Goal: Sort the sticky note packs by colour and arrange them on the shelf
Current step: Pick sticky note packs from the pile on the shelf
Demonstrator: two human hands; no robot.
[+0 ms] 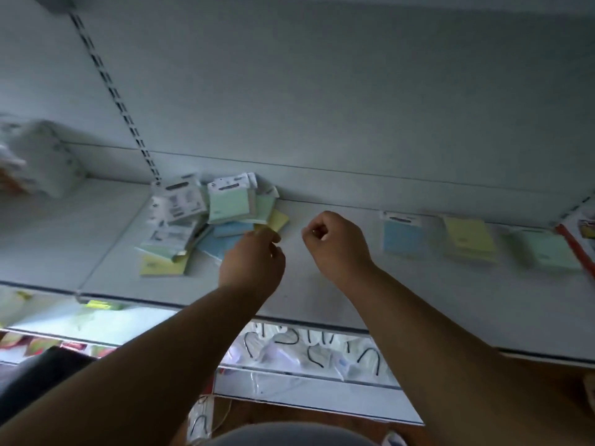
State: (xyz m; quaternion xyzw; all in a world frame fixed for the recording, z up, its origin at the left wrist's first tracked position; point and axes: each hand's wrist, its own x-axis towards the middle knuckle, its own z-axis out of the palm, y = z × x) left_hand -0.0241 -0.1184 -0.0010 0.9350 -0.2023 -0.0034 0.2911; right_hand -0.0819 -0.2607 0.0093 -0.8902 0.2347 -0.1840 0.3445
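A jumbled pile of sticky note packs (199, 217) in green, blue and yellow lies on the grey shelf (322, 294), left of centre. My left hand (254, 259) is at the pile's right edge, fingers pinched on a yellow pack (277, 220). My right hand (335, 243) hovers beside it over bare shelf, curled into a loose fist with nothing in it. Further right, three packs lie apart in a row: a blue pack (404, 236), a yellow pack (468, 238) and a green pack (547, 249).
A slotted upright (109, 88) runs up the back panel. White packaged goods (42, 159) sit at the far left of the shelf. A red strip (576, 249) borders the right end. Lower shelves hold bagged hooks (309, 352).
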